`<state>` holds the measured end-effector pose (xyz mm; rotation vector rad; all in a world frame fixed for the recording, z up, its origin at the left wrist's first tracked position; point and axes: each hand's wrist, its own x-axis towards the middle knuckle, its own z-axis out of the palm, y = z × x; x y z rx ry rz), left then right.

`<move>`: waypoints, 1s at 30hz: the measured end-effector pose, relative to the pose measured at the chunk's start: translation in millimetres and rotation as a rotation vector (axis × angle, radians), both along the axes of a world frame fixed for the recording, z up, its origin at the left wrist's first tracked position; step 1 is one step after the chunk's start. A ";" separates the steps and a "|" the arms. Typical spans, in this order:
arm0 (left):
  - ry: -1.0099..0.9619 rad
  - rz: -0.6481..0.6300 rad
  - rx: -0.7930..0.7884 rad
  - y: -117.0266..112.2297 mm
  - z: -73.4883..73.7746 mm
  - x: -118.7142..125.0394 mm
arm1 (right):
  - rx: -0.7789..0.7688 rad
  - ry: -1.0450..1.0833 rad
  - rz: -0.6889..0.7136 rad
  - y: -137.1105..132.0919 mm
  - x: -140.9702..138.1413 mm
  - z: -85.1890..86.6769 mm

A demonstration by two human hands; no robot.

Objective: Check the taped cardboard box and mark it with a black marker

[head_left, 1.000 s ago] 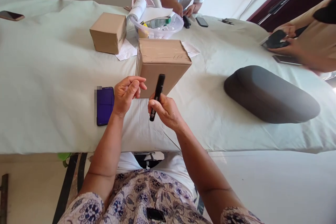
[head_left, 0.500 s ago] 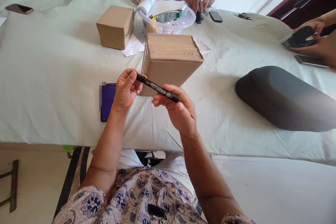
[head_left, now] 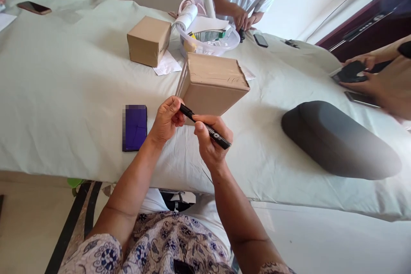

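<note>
A black marker pen (head_left: 210, 132) is held between my two hands, slanting down to the right above the near edge of the table. My left hand (head_left: 167, 120) pinches its upper, capped end between thumb and fingers. My right hand (head_left: 212, 139) is closed around the barrel, thumb on top. Just beyond my hands stands a large cardboard box (head_left: 215, 95), closed, its near side partly hidden by my fingers. Left of my left hand lies a tablet or phone (head_left: 136, 130) with a purple screen.
A smaller cardboard box (head_left: 148, 42) and a clear plastic basin (head_left: 231, 42) of supplies stand farther back. A dark rounded case (head_left: 334, 141) lies to the right. One person's hands (head_left: 242, 19) are behind the basin; another's hands (head_left: 359, 72) hold a black object at right.
My right hand has gone from lightly supporting the marker to gripping its barrel. The marker and both hands sit slightly lower in view, which has also shifted.
</note>
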<state>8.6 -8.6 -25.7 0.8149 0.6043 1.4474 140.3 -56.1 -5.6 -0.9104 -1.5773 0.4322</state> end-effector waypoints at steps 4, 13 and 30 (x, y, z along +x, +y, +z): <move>-0.048 0.013 -0.019 -1.6 0.7 3.6 | 0.056 -0.047 -0.099 1.2 -5.0 -3.9; -0.103 -0.053 -0.043 -6.8 3.0 9.0 | 0.208 -0.076 -0.164 0.4 -4.1 -18.9; 0.077 0.504 -0.060 17.1 -3.3 -6.0 | 0.052 0.070 -0.142 -5.3 11.2 -1.3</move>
